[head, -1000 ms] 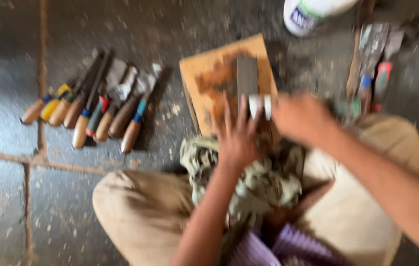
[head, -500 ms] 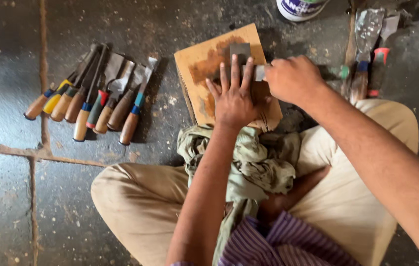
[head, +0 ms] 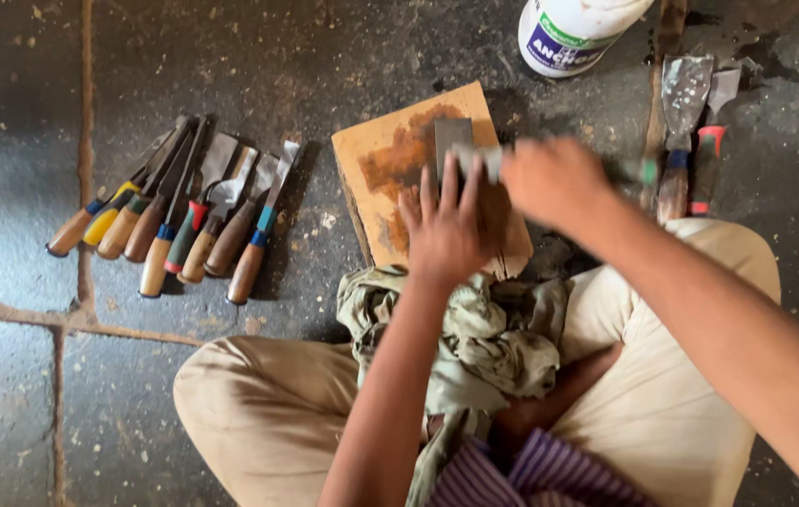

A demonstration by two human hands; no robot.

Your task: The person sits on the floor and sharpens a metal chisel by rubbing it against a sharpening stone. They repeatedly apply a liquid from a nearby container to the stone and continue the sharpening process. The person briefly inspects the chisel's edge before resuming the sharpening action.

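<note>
I sit cross-legged on a dark stone floor with a wooden board (head: 390,160) in front of my knees. A grey sharpening stone (head: 451,136) lies on the board. My left hand (head: 444,225) rests flat on the board, fingers spread, touching the stone's near end. My right hand (head: 550,178) grips a chisel (head: 484,160) whose flat metal blade lies across the stone; the hand is blurred by motion. A crumpled olive rag (head: 475,329) is draped over my lap.
A row of several chisels (head: 184,221) with wooden and coloured handles lies on the floor to the left. Two more flat-bladed tools (head: 691,131) lie at the right, beside a wooden strip. A white plastic jar (head: 573,33) stands beyond the board.
The view has steadied and moved closer. My left hand stays pressed on the board while my right hand shifts the chisel sideways over the stone.
</note>
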